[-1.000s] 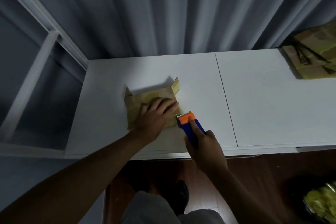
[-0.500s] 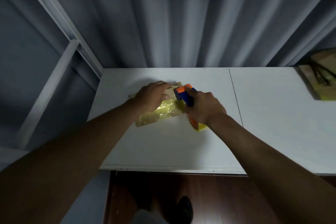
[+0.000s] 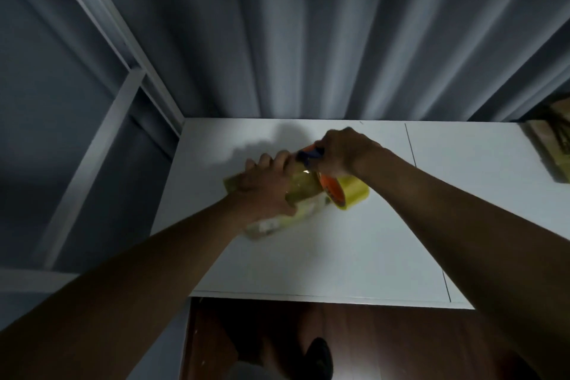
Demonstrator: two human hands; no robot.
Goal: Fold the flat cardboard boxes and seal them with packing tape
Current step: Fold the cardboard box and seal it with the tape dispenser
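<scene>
A small cardboard box (image 3: 282, 220), partly covered in glossy yellowish tape, lies on the white table (image 3: 308, 256). My left hand (image 3: 265, 188) lies on top of the box, fingers reaching over its far edge and gripping it. My right hand (image 3: 342, 154) grips the blue and orange handle of a tape dispenser (image 3: 334, 191), whose yellow tape roll (image 3: 353, 194) hangs at the box's right end. The dispenser's head touches the far right top of the box. The picture is motion-blurred.
A stack of flat cardboard boxes (image 3: 552, 145) lies at the table's far right edge. Grey curtains (image 3: 308, 40) hang behind the table. A white shelf frame (image 3: 101, 133) stands to the left. Dark wood floor and my foot (image 3: 317, 358) show below the front edge.
The right hand carried the dispenser from the box's near side up and over to its far right top. The left hand slid further over the box. The view tilted upward.
</scene>
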